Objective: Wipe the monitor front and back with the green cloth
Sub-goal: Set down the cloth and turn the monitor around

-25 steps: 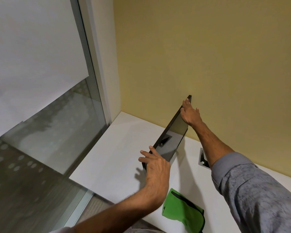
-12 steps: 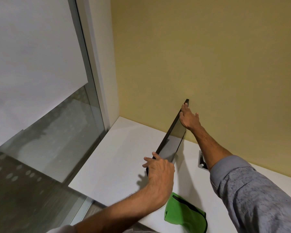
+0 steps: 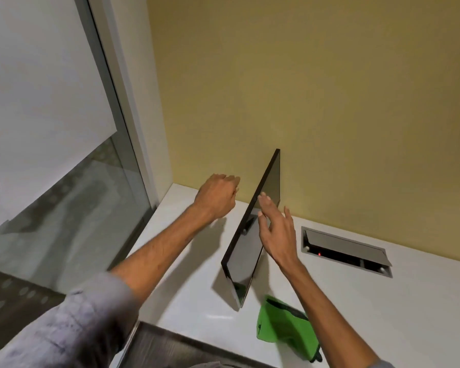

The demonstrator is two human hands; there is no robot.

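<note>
The monitor, a thin dark panel, stands tilted on the white desk, seen almost edge-on with its far corner near the yellow wall. My left hand hovers to its left with fingers loosely curled, holding nothing and apart from the panel. On the panel's right side, my right hand has its fingers spread, fingertips close to the upper part; I cannot tell whether they touch it. The green cloth lies crumpled on the desk near the front edge, just right of the monitor's near corner and under my right forearm.
A grey cable hatch with its lid raised is set in the desk to the right of the monitor. A glass partition runs along the left. The yellow wall stands right behind the desk.
Both hands have let go of the monitor's ends. The left hand moved up to the panel's left side; the right hand drew back to its middle. The monitor stands by itself.
</note>
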